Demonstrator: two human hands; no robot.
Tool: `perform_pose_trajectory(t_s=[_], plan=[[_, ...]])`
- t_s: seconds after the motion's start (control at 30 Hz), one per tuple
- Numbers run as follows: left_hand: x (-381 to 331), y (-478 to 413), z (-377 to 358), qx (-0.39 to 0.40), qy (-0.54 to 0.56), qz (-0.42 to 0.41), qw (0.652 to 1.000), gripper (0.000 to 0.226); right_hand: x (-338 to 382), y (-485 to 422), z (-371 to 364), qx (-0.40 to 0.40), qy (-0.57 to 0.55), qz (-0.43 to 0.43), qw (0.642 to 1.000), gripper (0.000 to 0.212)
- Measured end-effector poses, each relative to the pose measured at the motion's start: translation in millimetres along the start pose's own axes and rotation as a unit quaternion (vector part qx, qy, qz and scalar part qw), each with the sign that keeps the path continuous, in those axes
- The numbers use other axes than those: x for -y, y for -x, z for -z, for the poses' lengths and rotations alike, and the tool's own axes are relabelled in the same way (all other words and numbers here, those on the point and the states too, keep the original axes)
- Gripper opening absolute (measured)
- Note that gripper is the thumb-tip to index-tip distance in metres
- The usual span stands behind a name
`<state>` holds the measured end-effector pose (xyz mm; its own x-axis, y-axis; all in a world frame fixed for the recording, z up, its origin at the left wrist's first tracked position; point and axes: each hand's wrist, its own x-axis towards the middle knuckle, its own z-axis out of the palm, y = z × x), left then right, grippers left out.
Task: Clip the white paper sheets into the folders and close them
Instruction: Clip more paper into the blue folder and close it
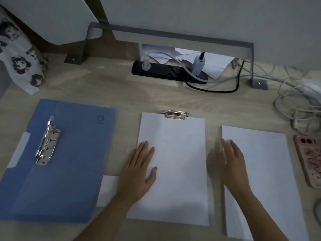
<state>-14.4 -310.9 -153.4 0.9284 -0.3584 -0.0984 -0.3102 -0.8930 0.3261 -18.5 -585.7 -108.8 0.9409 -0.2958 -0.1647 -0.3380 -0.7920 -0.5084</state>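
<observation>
Blue folder [69,162] lies open at the left of the table [121,87], its clip [46,143] holding nothing. Left hand [139,171], fingers flat, presses the clipped sheets [178,171] at centre. Right hand [232,162], fingers straight and relaxed, rests on the left edge of the loose paper stack [264,171]. The stack's long axis runs away from the person. Blue folder is well apart to its left.

No legible text anywhere. Blue folder [69,153] has a small logo [99,118] near its top right corner: a rounded mark with a tiny line of lettering under it, too blurred to read. Printed bag [20,54] at far left has cartoon faces with dark lettering between them, also too blurred to read.
</observation>
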Motion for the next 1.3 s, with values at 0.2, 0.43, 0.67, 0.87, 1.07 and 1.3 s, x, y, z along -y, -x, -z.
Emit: perform_pose_trajectory(t_s=[0.2,0.43,0.67,0.87,1.07,1.3], plan=[[-94,-11,-5,-0.031,-0.002,-0.05,0.998,0.052,-95,35,57,-0.062,0.032,-0.146,0.987,0.044],[-209,-30,-49,0.052,-0.051,-0.145,0.987,0.065,-142,38,90,-0.072,-0.007,-0.247,0.966,0.037],[-219,-27,-73,0.069,-0.044,-0.083,0.993,0.074,-161,22,100,-0.042,-0.11,-0.314,0.942,0.014],[-219,-29,-71,0.079,-0.034,-0.085,0.993,0.075,-166,17,109,0.006,-0.196,-0.324,0.925,0.028],[-218,-29,-69,0.105,-0.007,-0.079,0.991,0.074,-153,34,120,0.043,-0.305,-0.211,0.927,0.021],[-239,-41,-5,0.063,0.508,0.176,0.841,0.064,-126,56,147,0.021,-0.505,-0.164,0.847,0.036]])
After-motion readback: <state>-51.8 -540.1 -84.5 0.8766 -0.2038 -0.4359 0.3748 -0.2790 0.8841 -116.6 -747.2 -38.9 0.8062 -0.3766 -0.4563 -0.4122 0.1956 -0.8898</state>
